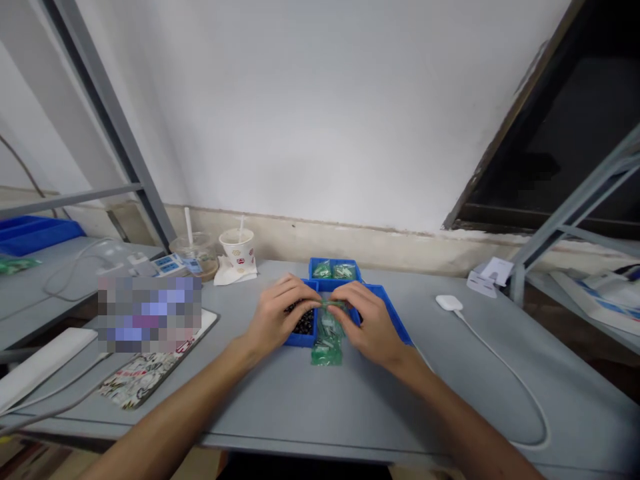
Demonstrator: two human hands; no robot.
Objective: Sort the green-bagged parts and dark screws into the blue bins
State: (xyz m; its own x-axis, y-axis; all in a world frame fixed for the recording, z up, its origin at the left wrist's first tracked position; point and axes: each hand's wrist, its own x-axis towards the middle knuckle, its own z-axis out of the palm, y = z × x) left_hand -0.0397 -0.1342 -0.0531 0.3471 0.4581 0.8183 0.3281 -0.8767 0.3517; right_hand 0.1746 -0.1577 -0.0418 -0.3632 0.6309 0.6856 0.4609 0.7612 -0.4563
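My left hand and my right hand meet over the blue bins, thumbs and fingertips pinched together at the top of a green plastic packet. The packet, with small metallic-looking pieces inside, extends down toward me between the hands. Beneath my left hand is a blue bin of small black parts. Another blue bin stands by my right hand, which hides much of its inside. Behind them, a smaller blue bin holds green packets.
At the back left stand a paper cup with a straw and a clear plastic cup. A patterned tablet-like item lies left, partly under a pixelated patch. On the right are a white charger, its cable and folded paper.
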